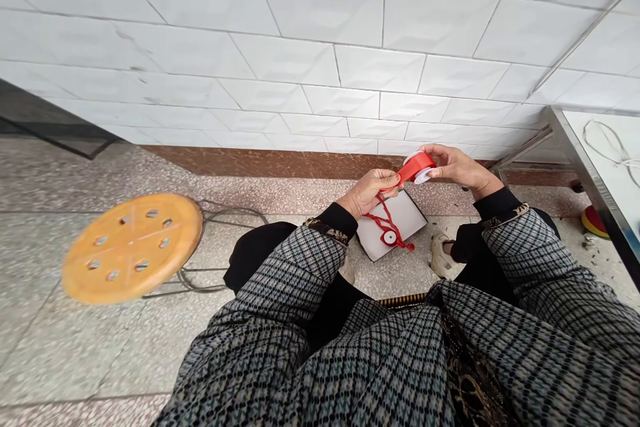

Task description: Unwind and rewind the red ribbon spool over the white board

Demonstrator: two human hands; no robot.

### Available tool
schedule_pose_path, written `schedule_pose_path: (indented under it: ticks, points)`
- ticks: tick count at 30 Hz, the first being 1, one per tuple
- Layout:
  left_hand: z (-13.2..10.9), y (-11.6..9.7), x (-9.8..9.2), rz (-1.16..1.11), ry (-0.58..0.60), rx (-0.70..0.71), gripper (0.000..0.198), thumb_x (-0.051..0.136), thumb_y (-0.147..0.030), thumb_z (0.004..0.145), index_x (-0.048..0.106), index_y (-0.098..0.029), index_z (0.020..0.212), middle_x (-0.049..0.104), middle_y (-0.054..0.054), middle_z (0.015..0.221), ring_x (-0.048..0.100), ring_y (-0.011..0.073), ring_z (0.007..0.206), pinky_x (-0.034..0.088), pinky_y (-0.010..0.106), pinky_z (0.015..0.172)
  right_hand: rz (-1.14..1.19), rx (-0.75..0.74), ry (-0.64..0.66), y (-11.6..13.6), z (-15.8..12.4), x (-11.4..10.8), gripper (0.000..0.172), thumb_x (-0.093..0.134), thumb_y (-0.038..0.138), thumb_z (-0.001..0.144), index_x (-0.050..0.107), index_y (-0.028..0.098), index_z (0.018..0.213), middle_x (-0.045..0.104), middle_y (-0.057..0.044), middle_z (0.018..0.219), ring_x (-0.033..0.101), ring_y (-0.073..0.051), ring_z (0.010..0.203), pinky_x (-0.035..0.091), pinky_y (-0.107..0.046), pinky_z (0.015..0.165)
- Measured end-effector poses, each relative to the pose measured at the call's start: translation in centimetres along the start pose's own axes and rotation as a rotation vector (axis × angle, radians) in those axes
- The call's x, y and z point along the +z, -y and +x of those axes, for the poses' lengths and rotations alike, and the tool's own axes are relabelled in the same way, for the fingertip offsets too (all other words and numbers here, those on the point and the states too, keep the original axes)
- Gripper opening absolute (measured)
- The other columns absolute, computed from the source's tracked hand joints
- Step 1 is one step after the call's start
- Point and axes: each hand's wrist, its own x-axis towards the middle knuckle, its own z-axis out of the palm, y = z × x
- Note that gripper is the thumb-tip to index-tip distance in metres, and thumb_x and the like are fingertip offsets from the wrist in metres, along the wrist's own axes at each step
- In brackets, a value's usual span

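Ribbon spool [423,175], one, white-rimmed, wound with red ribbon [409,168]: held up between two hands, above the far edge of a tray [369,243].

Right hand [453,168]: fingers partly bent, set apart by the spool's width; thumb on the near rim, forefinger at the far one, spool gripped between. It sits at the fingertips, clear of the palm.

Left hand [374,190]: fingers closed, thumb pressed on the ribbon's drawn-out length, a short flat band running across from the spool. The spool is just beside these fingertips, not touching them.

Red cord [384,219], twisted: extends from below the left hand into the tray; whether it joins the ribbon cannot be told.

Small reel [391,237], white-centred, red-edged: in the tray, beside the cord.

Tray: shallow, pale inside, dark-edged, on the speckled floor [60,347] between the feet.

Stool [133,247], orange seat, pierced with holes: to the left.

Table [575,121], metal-edged: to the right, bearing a pale wire [616,159].
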Motion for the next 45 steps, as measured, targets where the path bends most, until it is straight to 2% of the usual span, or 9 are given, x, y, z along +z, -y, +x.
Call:
schedule_pose_path:
  ticks: [6, 14, 20, 23, 30, 33, 38, 41, 45]
  points:
    - [0.2, 0.1, 0.5, -0.064, -0.020, -0.015, 0.047, 0.099, -0.046, 0.075, 0.066, -0.012, 0.072, 0.042, -0.008, 0.050, 0.033, 0.0030, 0.044, 0.034, 0.022, 0.055, 0.112, 0.010, -0.008, -0.8, 0.2, 1.1, 0.068, 0.104, 0.039, 0.066, 0.073, 0.022, 0.124, 0.078, -0.007, 0.125, 0.072, -0.024, 0.116, 0.056, -0.040, 0.106]
    - [0.5, 0.7, 0.3, -0.143, 0.090, -0.027, 0.049, 0.097, -0.047, 0.077, 0.058, -0.017, 0.074, 0.041, -0.010, 0.051, 0.032, 0.0035, 0.044, 0.041, 0.023, 0.058, 0.174, -0.008, -0.024, -1.4, 0.2, 1.0, 0.078, 0.107, 0.043, 0.061, 0.073, 0.025, 0.128, 0.078, -0.007, 0.128, 0.072, -0.023, 0.114, 0.058, -0.037, 0.102]
    - [0.2, 0.7, 0.9, -0.195, 0.136, -0.030, 0.060, 0.097, -0.053, 0.076, 0.049, -0.019, 0.063, 0.032, -0.012, 0.046, 0.027, 0.0030, 0.042, 0.041, 0.025, 0.060, 0.329, -0.043, 0.012, -3.0, 0.7, 3.6, 0.085, 0.104, 0.056, 0.061, 0.072, 0.028, 0.135, 0.073, -0.010, 0.144, 0.073, -0.024, 0.116, 0.062, -0.036, 0.096]
    - [0.1, 0.5, 1.3, -0.212, 0.112, 0.004, 0.070, 0.096, -0.062, 0.073, 0.043, -0.019, 0.057, 0.028, -0.012, 0.045, 0.024, 0.0023, 0.041, 0.038, 0.026, 0.058, 0.378, -0.022, 0.007, -3.3, 1.0, 4.3, 0.090, 0.102, 0.064, 0.062, 0.071, 0.028, 0.138, 0.075, -0.011, 0.138, 0.074, -0.025, 0.110, 0.064, -0.039, 0.095]
    - [0.4, 0.9, 1.4, -0.175, 0.009, 0.090, 0.078, 0.091, -0.071, 0.074, 0.035, -0.021, 0.055, 0.028, -0.011, 0.044, 0.026, 0.0030, 0.043, 0.039, 0.024, 0.057, -0.006, -0.051, -0.006, -1.2, 1.4, 2.5, 0.084, 0.103, 0.041, 0.067, 0.068, 0.029, 0.143, 0.071, -0.007, 0.144, 0.066, -0.028, 0.131, 0.053, -0.044, 0.118]
    - [0.5, 1.2, 1.7, -0.146, -0.028, 0.020, 0.077, 0.085, -0.070, 0.082, 0.033, -0.021, 0.055, 0.028, -0.010, 0.043, 0.027, 0.0034, 0.043, 0.042, 0.024, 0.059, -0.126, -0.029, -0.005, -1.0, 1.4, 2.2, 0.091, 0.103, 0.042, 0.066, 0.065, 0.028, 0.147, 0.072, -0.008, 0.140, 0.068, -0.031, 0.126, 0.054, -0.050, 0.116]
    - [0.5, 1.7, 2.2, -0.142, -0.016, -0.012, 0.073, 0.085, -0.070, 0.082, 0.038, -0.020, 0.056, 0.029, -0.011, 0.044, 0.026, 0.0028, 0.043, 0.043, 0.023, 0.059, -0.174, 0.014, 0.072, -0.2, 1.2, 1.3, 0.071, 0.099, 0.039, 0.071, 0.073, 0.022, 0.135, 0.076, -0.009, 0.127, 0.071, -0.029, 0.115, 0.057, -0.051, 0.110]
    - [0.4, 2.0, 2.2, -0.127, 0.020, -0.038, 0.074, 0.084, -0.071, 0.081, 0.037, -0.021, 0.055, 0.029, -0.011, 0.045, 0.028, 0.0031, 0.043, 0.045, 0.024, 0.060, -0.194, 0.022, 0.131, 0.4, 1.0, 0.8, 0.060, 0.099, 0.037, 0.073, 0.076, 0.020, 0.126, 0.078, -0.009, 0.122, 0.073, -0.027, 0.112, 0.056, -0.050, 0.110]
    - [0.1, 1.7, 1.8, -0.118, 0.128, -0.101, 0.073, 0.091, -0.072, 0.073, 0.041, -0.020, 0.057, 0.029, -0.012, 0.045, 0.024, 0.0025, 0.042, 0.038, 0.023, 0.054, -0.163, 0.035, 0.169, 0.8, 0.5, 0.0, 0.064, 0.102, 0.038, 0.068, 0.077, 0.020, 0.124, 0.078, -0.008, 0.118, 0.072, -0.026, 0.107, 0.058, -0.047, 0.104]
